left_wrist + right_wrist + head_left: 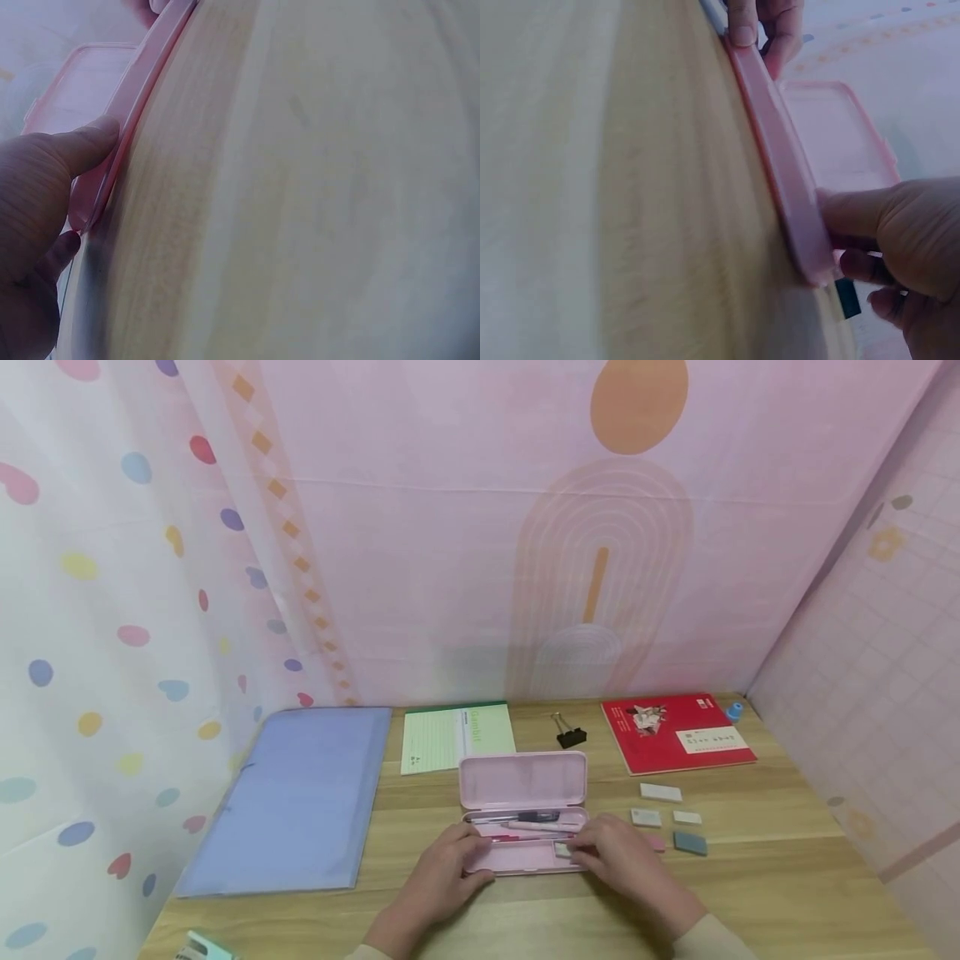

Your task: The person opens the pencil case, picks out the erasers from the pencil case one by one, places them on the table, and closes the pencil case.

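A pink pencil case (517,857) lies on the table with its lid (522,781) raised at the back. In its rear compartment are a black pen (538,817), a pale pink pen (542,827) and a red pen (504,838). My left hand (444,866) grips the case's left end, its thumb on the front wall in the left wrist view. At the right end of the front compartment, my right hand (617,852) holds a small whitish eraser (561,850), partly hidden by the fingers. In the right wrist view the right fingers reach over the case's rim, hiding the eraser.
Several erasers lie right of the case, including a dark grey one (690,843) and a white one (661,792). Behind are a red notebook (675,735), a black binder clip (572,738) and a green notepad (457,739). A blue folder (288,802) lies left.
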Demonstrator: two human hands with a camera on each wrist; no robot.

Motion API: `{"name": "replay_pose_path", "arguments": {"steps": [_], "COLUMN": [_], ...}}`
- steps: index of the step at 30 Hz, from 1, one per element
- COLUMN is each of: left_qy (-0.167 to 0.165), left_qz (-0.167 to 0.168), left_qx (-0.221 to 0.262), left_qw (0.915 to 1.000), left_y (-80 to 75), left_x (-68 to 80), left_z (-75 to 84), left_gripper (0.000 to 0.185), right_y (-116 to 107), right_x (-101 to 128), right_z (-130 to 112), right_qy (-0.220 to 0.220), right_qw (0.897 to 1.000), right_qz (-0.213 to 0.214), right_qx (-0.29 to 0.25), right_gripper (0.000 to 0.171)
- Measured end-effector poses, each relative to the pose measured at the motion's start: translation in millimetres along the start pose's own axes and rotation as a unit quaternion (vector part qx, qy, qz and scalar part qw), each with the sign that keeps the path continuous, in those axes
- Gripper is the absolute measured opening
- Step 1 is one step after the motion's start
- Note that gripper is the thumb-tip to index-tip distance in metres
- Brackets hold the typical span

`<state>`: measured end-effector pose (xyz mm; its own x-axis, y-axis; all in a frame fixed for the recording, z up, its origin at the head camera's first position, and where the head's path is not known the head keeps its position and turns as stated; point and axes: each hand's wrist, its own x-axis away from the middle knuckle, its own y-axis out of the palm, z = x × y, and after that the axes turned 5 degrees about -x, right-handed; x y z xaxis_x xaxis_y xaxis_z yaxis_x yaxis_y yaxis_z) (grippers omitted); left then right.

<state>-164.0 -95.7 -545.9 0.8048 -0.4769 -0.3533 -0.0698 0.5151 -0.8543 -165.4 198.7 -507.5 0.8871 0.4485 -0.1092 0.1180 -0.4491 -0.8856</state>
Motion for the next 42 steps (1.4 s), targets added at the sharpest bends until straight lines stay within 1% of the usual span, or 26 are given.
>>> {"name": "replay_pose_path", "arguments": {"steps": [7, 11, 16, 20, 23, 30, 32, 35, 38, 42], "left_qy": [-0.003, 0.001, -0.001, 0.003, 0.004, 0.000, 0.000, 0.001, 0.004, 0.008], "left_qz": [-0.005, -0.004, -0.005, 0.000, 0.001, -0.004, -0.005, -0.006, -0.002, 0.001], "left_qx": [0.007, 0.006, 0.006, 0.004, 0.003, 0.004, 0.006, 0.008, 0.004, -0.001], "left_qw": [1.0000, 1.0000, 1.0000, 1.0000, 1.0000, 1.0000, 1.0000, 0.9999, 1.0000, 1.0000], "left_y": [-0.3, -0.2, -0.6, 0.0, 0.3, 0.4, 0.2, 0.0, 0.1, -0.2], "left_x": [0.2, 0.0, 0.0, 0.3, 0.5, 0.3, 0.2, 0.1, -0.4, -0.7], "left_z": [-0.2, -0.2, -0.2, -0.2, 0.2, 0.4, 0.5, 0.4, -0.1, 0.1], "left_gripper": [0.042, 0.042, 0.042, 0.042, 0.042, 0.041, 0.041, 0.041, 0.042, 0.041], "right_y": [-5, -6, -7, -8, -7, -7, -7, -9, -15, -29], "right_x": [-10, -11, -15, -15, -14, -14, -13, -11, -5, 12], "right_z": [-6, -5, -3, -4, -4, -2, -2, -2, 0, 11], "right_qy": [0.050, 0.057, 0.077, 0.084, 0.070, 0.009, -0.002, -0.005, -0.011, -0.032], "right_qw": [0.997, 0.996, 0.990, 0.988, 0.991, 0.997, 0.998, 0.998, 0.999, 0.999], "right_qz": [-0.046, -0.056, -0.073, -0.077, -0.071, -0.055, -0.054, -0.050, -0.024, 0.023], "right_qx": [-0.023, -0.041, -0.088, -0.102, -0.094, -0.053, -0.045, -0.047, -0.047, -0.037], "right_gripper": [0.017, 0.017, 0.016, 0.015, 0.013, 0.016, 0.017, 0.017, 0.016, 0.016]}}
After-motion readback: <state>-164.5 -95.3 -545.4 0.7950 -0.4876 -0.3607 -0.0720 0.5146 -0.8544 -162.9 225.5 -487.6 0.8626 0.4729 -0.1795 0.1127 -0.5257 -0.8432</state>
